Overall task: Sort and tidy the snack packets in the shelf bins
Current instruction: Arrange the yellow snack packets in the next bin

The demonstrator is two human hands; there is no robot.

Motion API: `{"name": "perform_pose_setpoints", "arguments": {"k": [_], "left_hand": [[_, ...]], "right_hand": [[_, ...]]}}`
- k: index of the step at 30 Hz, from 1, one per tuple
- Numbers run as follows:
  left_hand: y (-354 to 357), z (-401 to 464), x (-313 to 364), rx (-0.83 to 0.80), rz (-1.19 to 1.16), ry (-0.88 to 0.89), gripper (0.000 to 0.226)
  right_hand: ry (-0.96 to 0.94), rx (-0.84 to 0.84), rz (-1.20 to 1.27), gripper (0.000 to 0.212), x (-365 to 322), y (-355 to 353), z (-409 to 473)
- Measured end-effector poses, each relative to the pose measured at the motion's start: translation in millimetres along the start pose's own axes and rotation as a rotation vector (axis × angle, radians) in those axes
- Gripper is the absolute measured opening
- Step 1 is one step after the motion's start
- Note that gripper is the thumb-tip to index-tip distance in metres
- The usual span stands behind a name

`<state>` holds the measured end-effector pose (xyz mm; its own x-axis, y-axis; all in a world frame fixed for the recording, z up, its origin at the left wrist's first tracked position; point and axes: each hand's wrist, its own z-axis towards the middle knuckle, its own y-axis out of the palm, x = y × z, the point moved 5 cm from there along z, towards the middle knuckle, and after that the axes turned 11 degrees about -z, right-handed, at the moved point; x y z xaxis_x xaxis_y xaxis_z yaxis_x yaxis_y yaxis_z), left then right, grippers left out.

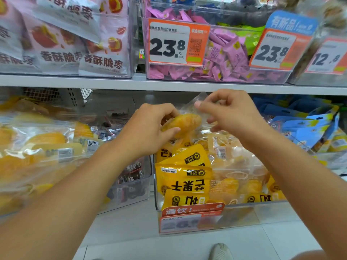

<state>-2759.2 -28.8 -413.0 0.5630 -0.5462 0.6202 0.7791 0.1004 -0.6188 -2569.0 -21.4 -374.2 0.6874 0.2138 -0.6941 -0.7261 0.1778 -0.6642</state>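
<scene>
A clear packet with a yellow dried mango piece point(185, 122) is held above the clear bin point(244, 212) of yellow mango packets point(185, 182) on the lower shelf. My left hand point(150, 126) grips the packet's left side, thumb under it and fingers over it. My right hand point(229, 111) pinches the packet's clear upper right edge between thumb and fingers. The bin holds several yellow and clear packets lying in a loose pile.
A bin of dark packets point(131, 184) stands to the left, then large yellow bags point(37, 147). Blue packets point(308, 124) fill the bin at right. The upper shelf point(169, 85) carries pink packets point(225, 59), price tags point(176, 42) and white date bags point(65, 44). A shoe point(221, 252) shows below.
</scene>
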Motion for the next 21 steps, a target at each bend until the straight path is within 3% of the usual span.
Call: {"name": "perform_pose_setpoints", "arguments": {"k": [2, 4, 5, 8, 12, 15, 17, 19, 21], "left_hand": [[0, 0, 6, 0.009, 0.006, 0.031, 0.016], [5, 0, 14, -0.026, 0.022, 0.086, 0.016], [7, 0, 17, -0.052, -0.004, 0.094, 0.019], [5, -3, 13, -0.096, -0.124, 0.023, 0.037], [-8, -4, -11, 0.002, -0.003, -0.022, 0.031], [-8, -5, -19, -0.012, -0.16, -0.125, 0.057], [-7, -4, -16, 0.035, -0.258, -0.13, 0.05], [-13, -3, -13, 0.188, -0.268, -0.096, 0.04], [-17, -2, -8, 0.274, -0.208, -0.072, 0.039]], "right_hand": [[0.238, -0.136, 0.346, 0.033, 4, 5, -3], [0.35, -0.223, 0.417, 0.049, 7, 13, -7], [0.347, -0.248, 0.394, 0.046, 8, 18, -9], [0.28, -0.209, 0.325, 0.011, 12, 24, -8], [0.067, -0.23, 0.265, 0.028, 7, 18, -5], [-0.257, -0.145, 0.155, 0.026, -10, 22, -8], [-0.422, -0.021, 0.079, 0.025, -17, 24, -8], [-0.375, -0.006, 0.215, 0.03, -17, 22, -4], [-0.203, -0.069, 0.324, 0.032, -8, 23, 3]]}}
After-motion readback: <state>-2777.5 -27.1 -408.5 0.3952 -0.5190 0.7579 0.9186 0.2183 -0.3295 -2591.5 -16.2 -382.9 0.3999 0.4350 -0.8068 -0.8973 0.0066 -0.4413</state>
